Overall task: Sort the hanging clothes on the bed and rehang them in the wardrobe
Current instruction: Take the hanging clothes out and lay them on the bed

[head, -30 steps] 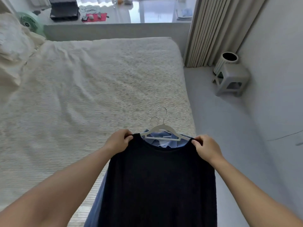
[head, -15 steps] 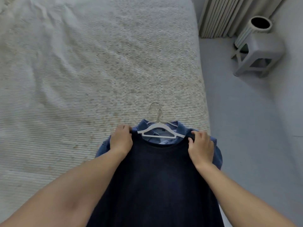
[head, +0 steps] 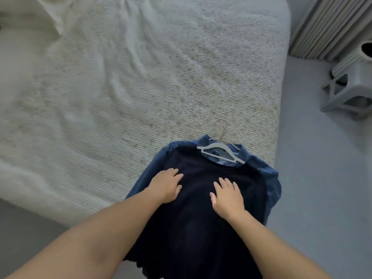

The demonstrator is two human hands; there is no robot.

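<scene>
Bed [head: 141, 77] corner under clothes: my left hand [head: 166, 185] and right hand [head: 227, 195] flat, fingers spread, gripping nothing, pressing dark sweater [head: 201, 228] stacked over blue shirt [head: 269, 178]; white hanger [head: 220, 152] beyond fingertips.

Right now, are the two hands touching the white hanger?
Apart. The head view shows the left hand and the right hand lying flat on the dark sweater, well below the white hanger.
</scene>
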